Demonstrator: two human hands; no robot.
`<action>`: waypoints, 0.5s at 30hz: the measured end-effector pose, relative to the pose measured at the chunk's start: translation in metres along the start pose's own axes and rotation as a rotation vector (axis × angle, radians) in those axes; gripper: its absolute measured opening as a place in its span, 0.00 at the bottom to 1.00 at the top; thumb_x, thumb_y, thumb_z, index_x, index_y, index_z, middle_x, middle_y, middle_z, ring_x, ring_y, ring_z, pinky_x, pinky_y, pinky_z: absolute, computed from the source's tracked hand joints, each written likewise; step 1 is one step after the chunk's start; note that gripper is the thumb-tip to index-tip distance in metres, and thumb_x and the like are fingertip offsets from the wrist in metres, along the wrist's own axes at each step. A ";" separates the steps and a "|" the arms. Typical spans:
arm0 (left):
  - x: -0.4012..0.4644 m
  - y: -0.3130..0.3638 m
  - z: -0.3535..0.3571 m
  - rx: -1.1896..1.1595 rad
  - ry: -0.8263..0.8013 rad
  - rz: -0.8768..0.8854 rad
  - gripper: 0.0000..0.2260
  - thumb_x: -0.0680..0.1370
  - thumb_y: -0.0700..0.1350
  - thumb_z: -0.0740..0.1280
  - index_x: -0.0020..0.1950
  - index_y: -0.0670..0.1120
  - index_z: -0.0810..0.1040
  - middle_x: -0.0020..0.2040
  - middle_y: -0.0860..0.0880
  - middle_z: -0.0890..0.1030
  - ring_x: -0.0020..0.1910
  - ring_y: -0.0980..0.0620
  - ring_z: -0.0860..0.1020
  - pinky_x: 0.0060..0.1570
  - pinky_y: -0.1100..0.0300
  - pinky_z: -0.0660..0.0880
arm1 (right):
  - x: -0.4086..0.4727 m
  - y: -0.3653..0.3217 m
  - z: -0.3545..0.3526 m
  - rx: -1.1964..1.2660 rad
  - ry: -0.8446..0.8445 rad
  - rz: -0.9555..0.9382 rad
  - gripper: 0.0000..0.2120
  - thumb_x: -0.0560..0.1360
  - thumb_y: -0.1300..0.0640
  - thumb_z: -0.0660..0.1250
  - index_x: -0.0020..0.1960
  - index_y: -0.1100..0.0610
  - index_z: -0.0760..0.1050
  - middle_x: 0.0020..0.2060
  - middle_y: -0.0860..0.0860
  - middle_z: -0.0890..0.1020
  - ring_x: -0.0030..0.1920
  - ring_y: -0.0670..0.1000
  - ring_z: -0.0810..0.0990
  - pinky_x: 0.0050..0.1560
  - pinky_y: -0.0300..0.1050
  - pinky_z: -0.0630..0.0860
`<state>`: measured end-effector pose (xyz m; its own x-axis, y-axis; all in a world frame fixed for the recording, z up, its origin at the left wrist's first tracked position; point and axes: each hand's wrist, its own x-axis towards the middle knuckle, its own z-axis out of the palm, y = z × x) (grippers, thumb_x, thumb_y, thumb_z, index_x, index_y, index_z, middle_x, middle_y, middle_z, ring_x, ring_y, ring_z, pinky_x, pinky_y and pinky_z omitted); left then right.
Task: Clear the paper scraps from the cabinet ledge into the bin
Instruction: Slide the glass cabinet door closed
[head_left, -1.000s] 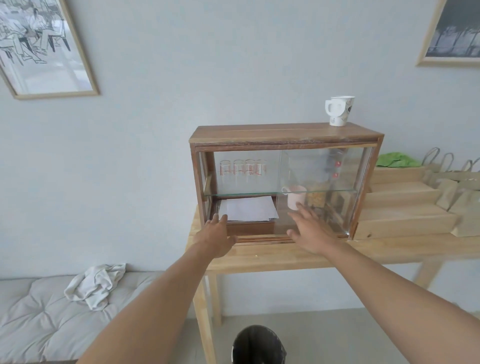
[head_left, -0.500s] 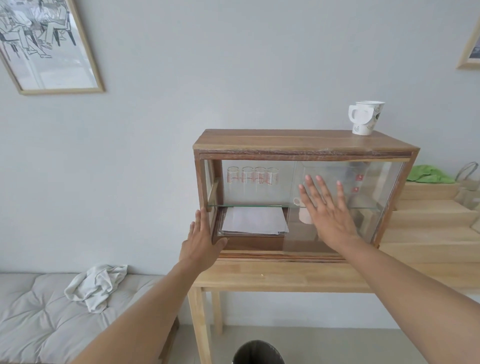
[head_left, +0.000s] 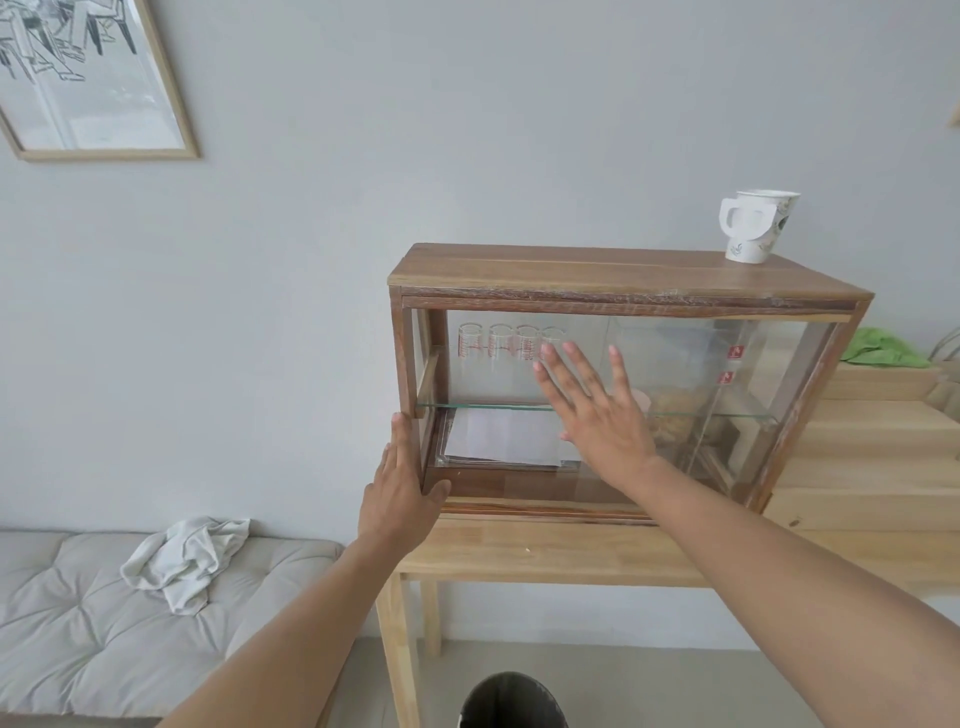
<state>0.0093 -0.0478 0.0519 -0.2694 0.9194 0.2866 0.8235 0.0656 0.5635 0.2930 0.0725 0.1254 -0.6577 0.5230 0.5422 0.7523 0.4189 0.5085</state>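
A wooden cabinet (head_left: 597, 275) with sliding glass front stands on a light wooden table (head_left: 571, 558). White paper sheets (head_left: 498, 434) lie on its lower level, left side, under a glass shelf. My left hand (head_left: 400, 493) presses flat against the cabinet's lower left corner post, thumb on the front. My right hand (head_left: 592, 405) lies flat with fingers spread on the glass pane near the middle. The dark bin (head_left: 511, 701) sits on the floor below, at the bottom edge of the view.
Several small glasses (head_left: 498, 340) stand on the upper shelf. A paper cup (head_left: 756, 226) sits on the cabinet top at right. Wooden boxes (head_left: 872, 441) and a green cloth (head_left: 883, 348) lie to the right. A grey cushion with a white cloth (head_left: 187, 558) is at lower left.
My right hand has slid left across the glass toward the cabinet's middle. My left hand has settled on the left corner post. The view has moved closer and left.
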 end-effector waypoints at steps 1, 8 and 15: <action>0.000 -0.001 -0.001 0.004 0.000 0.002 0.52 0.79 0.54 0.71 0.82 0.57 0.29 0.87 0.53 0.50 0.83 0.46 0.59 0.72 0.42 0.70 | 0.007 -0.008 -0.001 0.005 0.002 -0.011 0.60 0.73 0.50 0.80 0.87 0.57 0.40 0.88 0.55 0.40 0.87 0.60 0.41 0.81 0.77 0.43; 0.000 -0.002 -0.003 0.022 0.005 0.024 0.52 0.79 0.53 0.72 0.81 0.58 0.29 0.87 0.54 0.50 0.83 0.44 0.60 0.72 0.41 0.71 | 0.053 -0.064 -0.007 0.003 -0.006 -0.044 0.60 0.75 0.50 0.79 0.87 0.57 0.37 0.87 0.55 0.38 0.87 0.59 0.37 0.81 0.76 0.42; 0.000 -0.004 -0.002 -0.026 0.049 0.033 0.51 0.78 0.50 0.72 0.82 0.61 0.32 0.86 0.54 0.53 0.79 0.43 0.67 0.68 0.42 0.74 | 0.074 -0.088 -0.012 -0.033 -0.022 -0.062 0.61 0.76 0.51 0.79 0.86 0.58 0.34 0.87 0.56 0.36 0.86 0.60 0.37 0.82 0.75 0.45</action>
<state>0.0047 -0.0486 0.0509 -0.2668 0.9007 0.3429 0.8196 0.0248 0.5725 0.1777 0.0649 0.1287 -0.7014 0.5137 0.4942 0.7085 0.4262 0.5625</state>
